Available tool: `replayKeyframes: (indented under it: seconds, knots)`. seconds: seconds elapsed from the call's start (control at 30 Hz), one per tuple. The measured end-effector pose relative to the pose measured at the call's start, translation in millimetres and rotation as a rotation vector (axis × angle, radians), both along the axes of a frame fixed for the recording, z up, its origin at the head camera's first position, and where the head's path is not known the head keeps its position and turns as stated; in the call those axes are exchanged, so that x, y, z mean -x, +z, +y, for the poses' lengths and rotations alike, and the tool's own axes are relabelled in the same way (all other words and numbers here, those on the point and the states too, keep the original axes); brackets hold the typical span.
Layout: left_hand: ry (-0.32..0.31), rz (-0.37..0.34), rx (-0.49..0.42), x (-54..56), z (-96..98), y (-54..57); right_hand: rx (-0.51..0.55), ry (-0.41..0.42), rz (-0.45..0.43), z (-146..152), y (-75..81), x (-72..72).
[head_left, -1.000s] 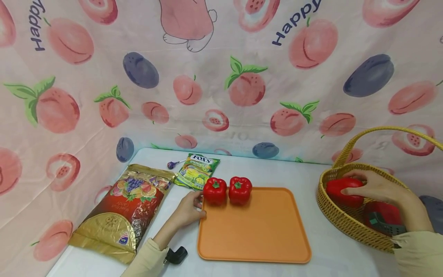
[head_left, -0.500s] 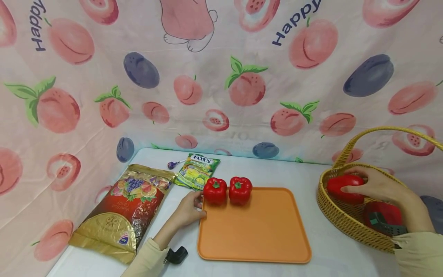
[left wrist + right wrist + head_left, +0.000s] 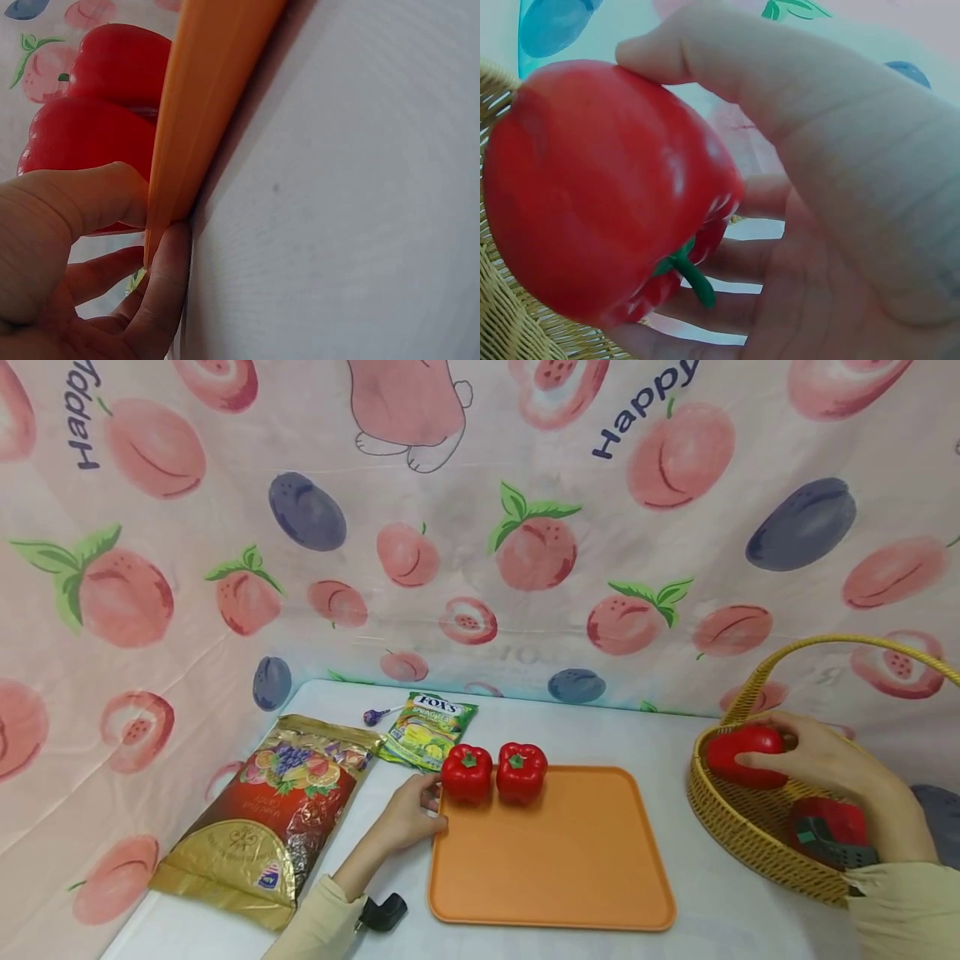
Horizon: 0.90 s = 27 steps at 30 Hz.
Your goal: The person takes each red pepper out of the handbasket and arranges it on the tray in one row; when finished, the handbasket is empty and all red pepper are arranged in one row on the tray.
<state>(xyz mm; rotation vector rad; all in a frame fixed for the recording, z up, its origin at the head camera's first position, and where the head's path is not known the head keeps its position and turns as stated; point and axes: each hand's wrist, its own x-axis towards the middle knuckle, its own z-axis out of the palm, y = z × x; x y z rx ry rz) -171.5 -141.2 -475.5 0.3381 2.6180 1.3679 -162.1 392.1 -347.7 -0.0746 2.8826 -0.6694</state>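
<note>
My right hand [image 3: 823, 762] grips a glossy red bell pepper [image 3: 744, 755] inside the wicker basket [image 3: 716, 814], near its far left rim. Thumb and fingers span the pepper [image 3: 607, 195] in the right wrist view, its green stem facing the palm. Another red thing [image 3: 846, 817] lies lower in the basket, partly covered by the dark wrist camera. At the orange tray's [image 3: 555, 860] left edge, my left hand [image 3: 408, 814] pinches the rim, thumb above and fingers below in the left wrist view. Two more red bell peppers [image 3: 467, 774] [image 3: 521, 773] stand side by side at the tray's back left corner.
A large red and gold candy bag [image 3: 262, 818] lies left of the left arm. Behind the tray are a green Fox's candy packet [image 3: 431, 727] and a purple lollipop [image 3: 372, 717]. The basket's tall handle [image 3: 847, 641] arches over its opening. Fruit-print cloth hangs behind.
My right hand has raised the red bell pepper slightly toward the basket's far rim. The left hand, the tray and the two peppers at its corner have stayed put.
</note>
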Motion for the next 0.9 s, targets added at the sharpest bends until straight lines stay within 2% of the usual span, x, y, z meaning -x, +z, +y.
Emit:
replayKeyframes:
  seconds: [0.3, 0.8, 0.9]
  knots:
    - [0.000, -0.006, 0.006, 0.8, 0.5, -0.5, 0.082, -0.023, -0.040, -3, 3.7, 2.0]
    - [0.002, 0.000, 0.005, 1.3, -0.9, -1.8, 0.041, 0.008, 0.028, -19, 11.7, 2.0]
    - [0.001, -0.001, 0.002, 0.7, -0.8, -2.0, 0.059, 0.006, 0.025, -24, 12.4, 2.7]
